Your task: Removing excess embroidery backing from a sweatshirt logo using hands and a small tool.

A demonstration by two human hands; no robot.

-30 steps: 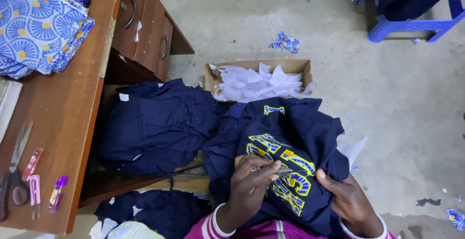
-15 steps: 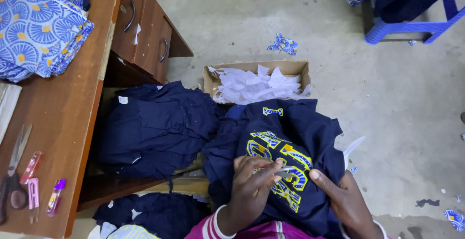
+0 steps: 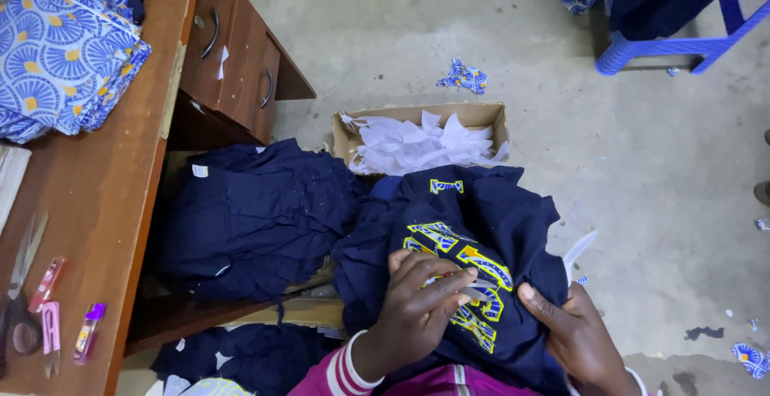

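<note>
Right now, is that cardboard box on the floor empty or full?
Nearly full: the open cardboard box holds a heap of white paper scraps that reaches its rim.

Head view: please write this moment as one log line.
left hand: small tool on yellow-blue patch | right hand: grips navy garment | box: white scraps | desk: scissors
</note>
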